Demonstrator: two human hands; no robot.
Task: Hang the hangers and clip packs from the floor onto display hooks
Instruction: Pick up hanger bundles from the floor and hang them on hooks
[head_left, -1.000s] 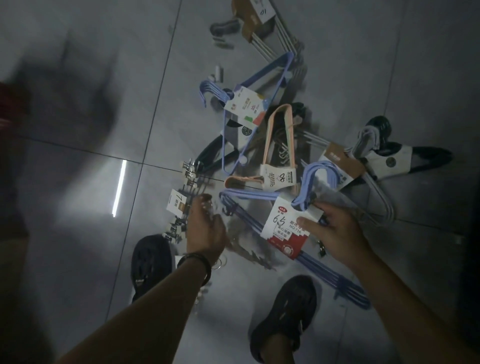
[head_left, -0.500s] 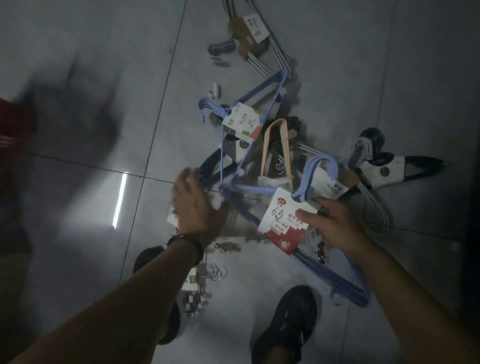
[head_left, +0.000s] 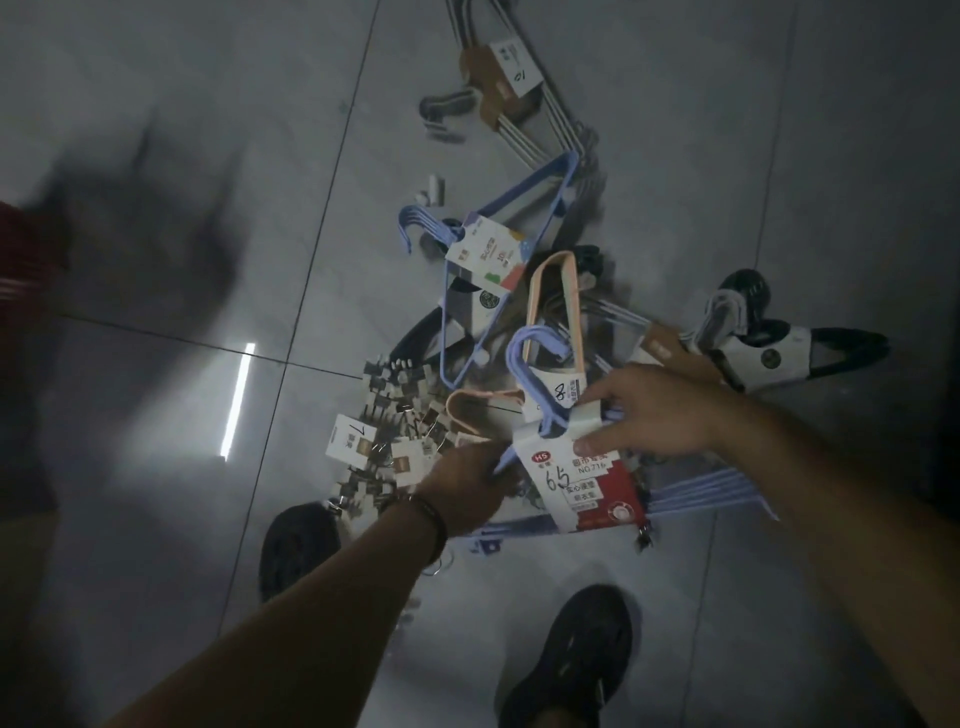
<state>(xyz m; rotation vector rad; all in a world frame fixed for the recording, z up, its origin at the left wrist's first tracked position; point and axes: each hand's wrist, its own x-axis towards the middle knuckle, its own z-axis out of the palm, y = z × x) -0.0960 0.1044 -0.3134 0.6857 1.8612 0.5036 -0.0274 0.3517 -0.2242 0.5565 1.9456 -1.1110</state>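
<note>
early days, i'd say: right hand (head_left: 660, 415) pinches the labelled blue hanger pack (head_left: 582, 483) at its neck, left hand (head_left: 462, 488) curls round one arm, over the floor (head_left: 779, 156) pile. other hangers (head_left: 488, 249) and clip packs (head_left: 395, 395) lie there, none hung yet.

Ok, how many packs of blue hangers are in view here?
2. One blue hanger pack lies mid-pile on the floor; the second pack, labelled 65, is gripped by the left hand and right hand. The tangle may hide more.

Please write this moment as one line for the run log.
phase: pickup | left hand: grips lilac hanger bundle | right hand: pinches its label | clip packs: on floor
</note>
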